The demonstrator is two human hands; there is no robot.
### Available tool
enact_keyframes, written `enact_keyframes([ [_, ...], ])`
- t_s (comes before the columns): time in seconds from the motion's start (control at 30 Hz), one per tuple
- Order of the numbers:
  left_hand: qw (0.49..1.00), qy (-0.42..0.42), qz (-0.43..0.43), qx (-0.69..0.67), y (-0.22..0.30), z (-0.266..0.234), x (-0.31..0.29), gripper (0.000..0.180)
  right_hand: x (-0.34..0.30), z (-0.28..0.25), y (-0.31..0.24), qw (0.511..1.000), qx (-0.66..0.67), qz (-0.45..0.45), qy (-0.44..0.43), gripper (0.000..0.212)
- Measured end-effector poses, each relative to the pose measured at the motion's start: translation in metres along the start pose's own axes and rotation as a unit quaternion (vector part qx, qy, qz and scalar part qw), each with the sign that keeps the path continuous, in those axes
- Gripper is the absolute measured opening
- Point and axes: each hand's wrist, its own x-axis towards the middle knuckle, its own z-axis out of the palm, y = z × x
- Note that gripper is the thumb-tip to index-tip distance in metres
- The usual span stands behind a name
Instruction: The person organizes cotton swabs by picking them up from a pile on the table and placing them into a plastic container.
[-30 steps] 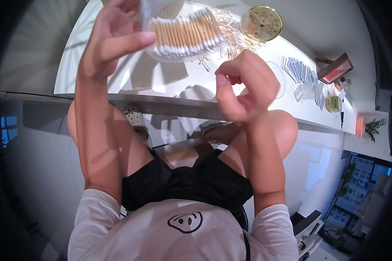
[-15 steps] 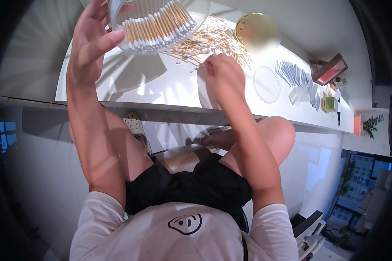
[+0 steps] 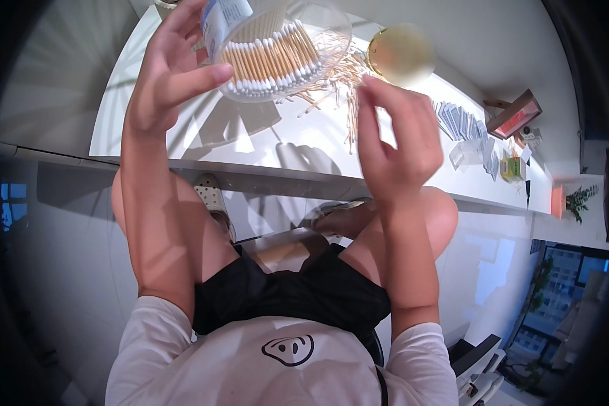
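Up at the far left, my left hand point(image 3: 176, 81) grips a clear round plastic tub point(image 3: 226, 19), tilted so its opening faces me. Packed cotton swabs point(image 3: 271, 62) line it in rows, white tips outward. My right hand point(image 3: 402, 128) is raised over the white table, thumb and fingers pinched together. A few cotton swabs point(image 3: 351, 125) hang beside its thumb and appear to be held there, though the grip is partly hidden. Behind it, a loose heap of cotton swabs point(image 3: 335, 68) lies on the table, partly covered by the tub.
A round gold-rimmed object point(image 3: 400, 54), blurred on top, sits behind the heap. Farther right along the white table point(image 3: 250, 152) are fanned grey cards point(image 3: 457, 118), a small clear box point(image 3: 463, 154), a green-yellow box point(image 3: 513, 169), a framed picture point(image 3: 515, 115) and a potted plant point(image 3: 576, 199).
My right hand has lifted from the heap and moved right and nearer, with swabs now beside its thumb. The tub shifted slightly right and nearer. A clear disc seen earlier is now hidden.
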Motion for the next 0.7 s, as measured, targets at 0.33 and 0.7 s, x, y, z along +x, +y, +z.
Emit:
enact_keyframes([
  [0.33,0.999,-0.019,-0.022,-0.030,0.003,0.019,0.003,0.102,0.012,0.038,-0.008,0.998,-0.041,-0.019,-0.045,0.017],
  [0.7,0.998,-0.023,-0.030,-0.043,0.006,0.022,0.001,0.104,0.013,0.042,-0.014,0.996,-0.050,-0.018,-0.066,0.009],
])
